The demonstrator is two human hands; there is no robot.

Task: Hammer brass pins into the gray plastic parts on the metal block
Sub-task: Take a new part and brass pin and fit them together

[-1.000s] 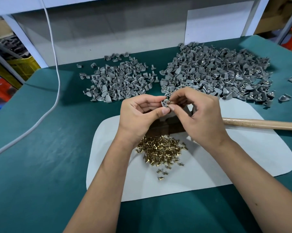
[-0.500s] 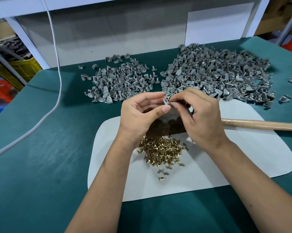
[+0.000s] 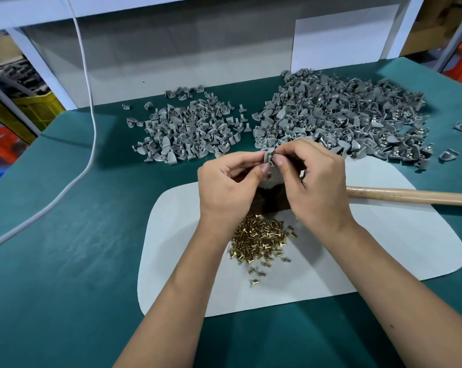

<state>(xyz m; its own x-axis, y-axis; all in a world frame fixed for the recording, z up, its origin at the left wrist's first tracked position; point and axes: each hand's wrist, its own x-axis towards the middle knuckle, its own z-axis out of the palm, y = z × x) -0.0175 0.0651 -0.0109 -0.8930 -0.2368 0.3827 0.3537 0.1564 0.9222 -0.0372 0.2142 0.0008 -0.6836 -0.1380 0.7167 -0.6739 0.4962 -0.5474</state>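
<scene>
Currently: pin being seated by hand in a small gray part

Both hands meet above the dark metal block (image 3: 273, 200), which is mostly hidden beneath them. The left hand (image 3: 228, 185) pinches a small gray moulded plastic part (image 3: 268, 157) between thumb and curled fingers. The right hand (image 3: 313, 181) pinches at the same part from the other side, fingertips touching it; a brass pin is probably between them, but it is too small to confirm.

Handling judgement: the part looks light, rigid and smooth, with a curved shell, so it could twist or slip in a loose pinch. Hold is best taken on its flat sides, leaving the socket clear. The pins look tiny and hard, likely to roll or drop; a thumb-and-forefinger pinch on the head seems right.

Supplies: a loose heap of short brass pins (image 3: 260, 241) lies on the white rounded mat (image 3: 384, 261) just below the wrists. A smaller pile of gray parts (image 3: 187, 134) sits far left on the green table covering (image 3: 65, 261), a larger pile (image 3: 344, 118) far right. The wooden hammer handle (image 3: 410, 195) rests on the mat, right of the hands, untouched. Hammering not yet begun.
</scene>
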